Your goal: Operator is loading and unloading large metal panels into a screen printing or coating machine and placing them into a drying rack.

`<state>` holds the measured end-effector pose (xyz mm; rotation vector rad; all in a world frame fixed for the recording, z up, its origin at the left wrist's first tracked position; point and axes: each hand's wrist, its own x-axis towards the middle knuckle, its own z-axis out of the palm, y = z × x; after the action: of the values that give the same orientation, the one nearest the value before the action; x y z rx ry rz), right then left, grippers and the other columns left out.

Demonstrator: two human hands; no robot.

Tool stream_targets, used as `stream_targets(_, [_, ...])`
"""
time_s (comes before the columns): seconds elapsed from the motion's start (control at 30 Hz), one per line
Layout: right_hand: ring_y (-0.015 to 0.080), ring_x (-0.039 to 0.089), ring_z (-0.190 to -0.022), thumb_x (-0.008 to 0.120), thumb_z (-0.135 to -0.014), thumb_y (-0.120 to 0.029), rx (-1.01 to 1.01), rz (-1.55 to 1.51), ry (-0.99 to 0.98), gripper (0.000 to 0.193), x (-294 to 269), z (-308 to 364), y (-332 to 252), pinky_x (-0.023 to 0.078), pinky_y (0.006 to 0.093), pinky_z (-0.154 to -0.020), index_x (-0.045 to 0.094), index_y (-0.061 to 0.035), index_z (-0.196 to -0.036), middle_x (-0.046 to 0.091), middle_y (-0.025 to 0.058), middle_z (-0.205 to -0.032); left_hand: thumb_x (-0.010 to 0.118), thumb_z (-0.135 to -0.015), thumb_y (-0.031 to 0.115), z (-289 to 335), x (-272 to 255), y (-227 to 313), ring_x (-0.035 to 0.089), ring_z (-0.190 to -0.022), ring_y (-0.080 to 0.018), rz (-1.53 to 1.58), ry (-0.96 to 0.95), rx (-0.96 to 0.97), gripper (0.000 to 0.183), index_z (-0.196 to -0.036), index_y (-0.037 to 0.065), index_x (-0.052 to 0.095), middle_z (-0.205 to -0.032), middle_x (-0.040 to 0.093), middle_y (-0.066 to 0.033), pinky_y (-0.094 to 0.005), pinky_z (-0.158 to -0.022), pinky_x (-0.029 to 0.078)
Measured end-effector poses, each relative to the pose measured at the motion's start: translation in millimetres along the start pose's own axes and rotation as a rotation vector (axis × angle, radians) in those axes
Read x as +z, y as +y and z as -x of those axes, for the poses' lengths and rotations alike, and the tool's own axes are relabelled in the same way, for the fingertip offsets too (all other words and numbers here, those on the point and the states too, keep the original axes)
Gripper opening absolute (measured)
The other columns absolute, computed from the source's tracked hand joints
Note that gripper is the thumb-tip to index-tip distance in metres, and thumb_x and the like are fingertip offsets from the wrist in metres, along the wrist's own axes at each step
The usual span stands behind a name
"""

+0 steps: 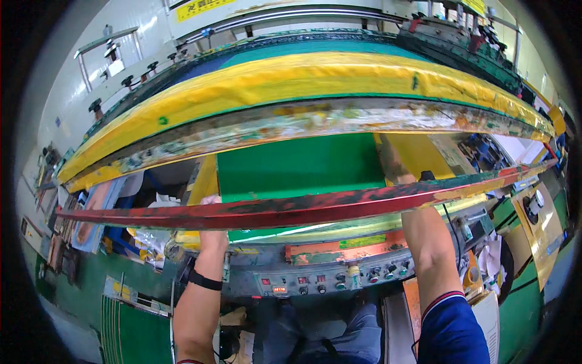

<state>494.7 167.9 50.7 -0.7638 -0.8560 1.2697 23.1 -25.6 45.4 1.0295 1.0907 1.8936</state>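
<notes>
A long red bar [291, 208] with dark stains runs across the view in front of both forearms. My left hand [210, 200] is mostly behind it, only its top edge showing by the left edge of a green sheet [297, 164]. Near that sheet's right edge is my right hand [407, 179], blurred and cut across by the bar. The fingers of both hands are hidden, so what they hold cannot be made out. Above the sheet hangs a screen-printing frame [303, 76] wrapped in yellow tape, its lower edge smeared with paint.
A control panel [327, 282] with knobs and small lit displays lies below the bar. Dark machine parts [467, 45] stand at the far right. Papers [488, 261] and boards [536, 227] crowd the right side; a blue-edged panel [100, 218] leans at the left.
</notes>
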Motion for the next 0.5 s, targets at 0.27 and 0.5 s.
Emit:
stream_targets(0.27, [0.0258, 0.056, -0.116, 0.038, -0.101, -0.048, 0.051, 0.345, -0.213, 0.058, -3.0, 157.1, -48.6, 0.043, 0.0402, -0.099, 0.042, -0.0072, -0.142, 0.058, 0.0142, -0.129, 0.052, -0.092, 0.005, 26.9, -60.6, 110.0, 0.065, -0.081, -0.0188, -0.595, -0.416, -0.496, 0.037, -0.128, 0.001, 0.055, -0.103, 0.067, -0.0087, -0.0313, -0.073, 0.055])
stream_targets(0.5, [0.0250, 0.034, -0.138, 0.037, -0.100, -0.056, -0.310, 0.415, -0.153, 0.074, 53.7, 324.6, -60.1, 0.025, 0.0372, -0.114, 0.035, 0.0028, -0.145, 0.036, 0.0145, -0.150, 0.055, -0.084, -0.004, 106.6, -94.5, 127.8, 0.059, -0.091, -0.0122, -0.674, -0.523, -0.433, 0.047, -0.130, -0.001, 0.054, -0.098, 0.064, -0.0048, -0.0245, -0.081, 0.046])
